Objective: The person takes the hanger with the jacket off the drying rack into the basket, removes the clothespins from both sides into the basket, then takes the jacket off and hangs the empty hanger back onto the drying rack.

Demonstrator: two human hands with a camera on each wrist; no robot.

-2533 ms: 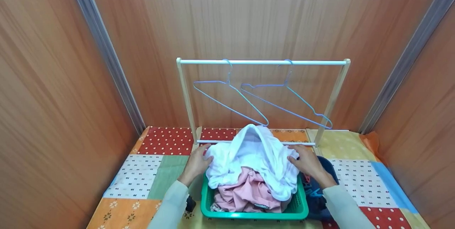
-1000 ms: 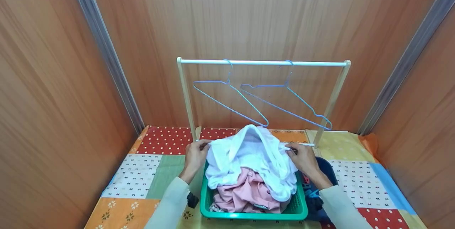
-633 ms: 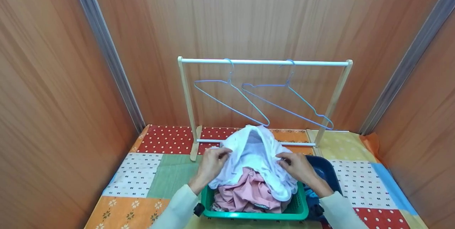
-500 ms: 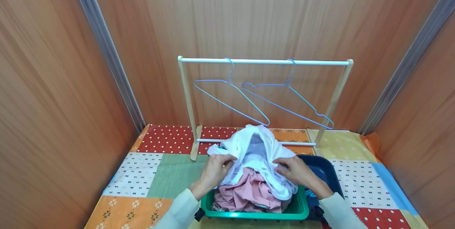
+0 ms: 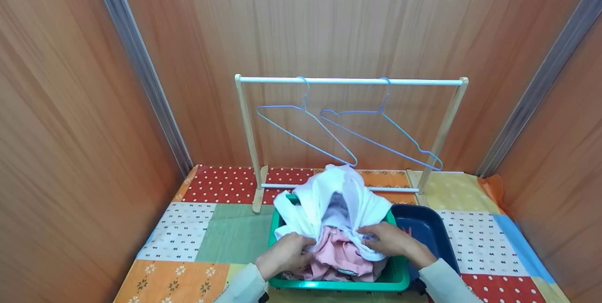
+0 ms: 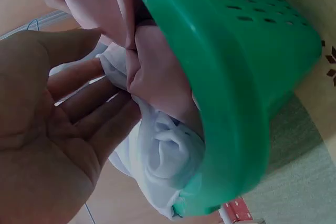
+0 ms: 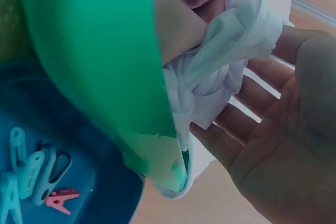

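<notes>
A white garment lies bunched on top of a pink garment with a small dark patch, both in a green plastic basket. At the near left of the pile, my left hand touches the white cloth with fairly straight fingers; the left wrist view shows its thumb apart from them. My right hand pinches a near fold of the white garment on the right, thumb on one side and fingers on the other. The right fingertips are partly hidden behind cloth.
Behind the basket stands a rack with a white top rail. Two wire hangers hang from it. A dark blue tray with several clothespins is right of the basket. Wood panels enclose the patchwork cloth.
Both hands have moved from the white garment's far sides inward and toward the near side. The garment's folds have shifted, and the basket's far left rim now shows.
</notes>
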